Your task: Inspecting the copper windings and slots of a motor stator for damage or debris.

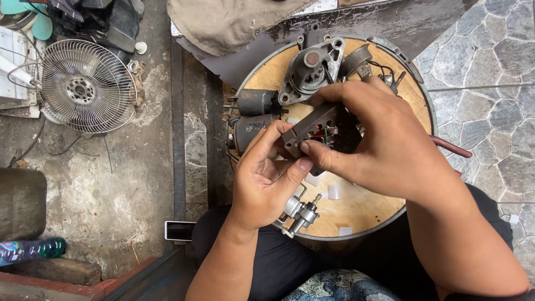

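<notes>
Our left hand [267, 178] and right hand [379, 145] both pinch the dark metal part [313, 129], held above the round tray [356, 214]. It looks stiff and fairly heavy, with thin wires inside that we judge fragile, so the solid outer edges are the place to hold. On the tray we count two cylinders [257, 102], one grey housing [312, 68] and one small plunger [300, 213].
</notes>
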